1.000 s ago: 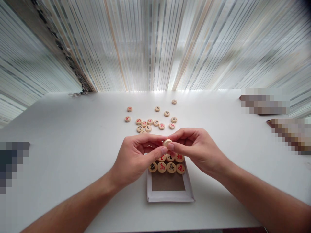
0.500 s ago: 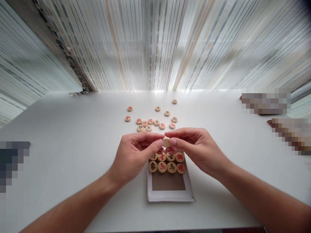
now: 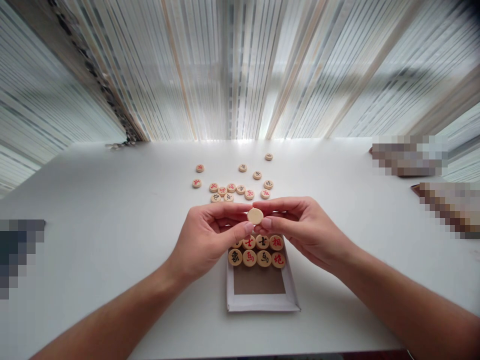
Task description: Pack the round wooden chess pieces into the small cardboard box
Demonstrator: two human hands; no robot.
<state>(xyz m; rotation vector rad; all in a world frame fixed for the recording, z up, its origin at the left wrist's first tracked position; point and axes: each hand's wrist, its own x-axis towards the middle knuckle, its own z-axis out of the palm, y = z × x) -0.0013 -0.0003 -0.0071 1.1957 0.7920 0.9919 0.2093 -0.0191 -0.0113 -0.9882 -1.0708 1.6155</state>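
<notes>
left hand (image 3: 202, 235) and right hand (image 3: 309, 230) together pinch a game piece (image 3: 255, 216), blank side showing, above a tray (image 3: 262, 303) near the front edge of the counter (image 3: 123, 240).

A: Held disc (image 3: 255, 216), visible face?
B: Plain pale cream, uniform tone.
A: Tray (image 3: 263, 303)?
B: White rim, flat brown floor.
A: Front row of pieces (image 3: 249, 258), read left to right?
B: Tan faces; characters alternate black, red, black, red.
A: Row behind it (image 3: 263, 242)?
B: Same tan. Leftmost mostly covered; the following three read red, black, red.
A: Loose pieces (image 3: 231, 188)?
B: Light tan, a mix of red and black markings.
A: Tabletop (image 3: 112, 240)?
B: White, grading to grey in the shaded areas.
A: Curtain (image 3: 210, 65)?
B: Lengthwise stripes: white, grey, tan; some grey lines dashed. Dark, broken-patterned trim (image 3: 89, 65) at left.
</notes>
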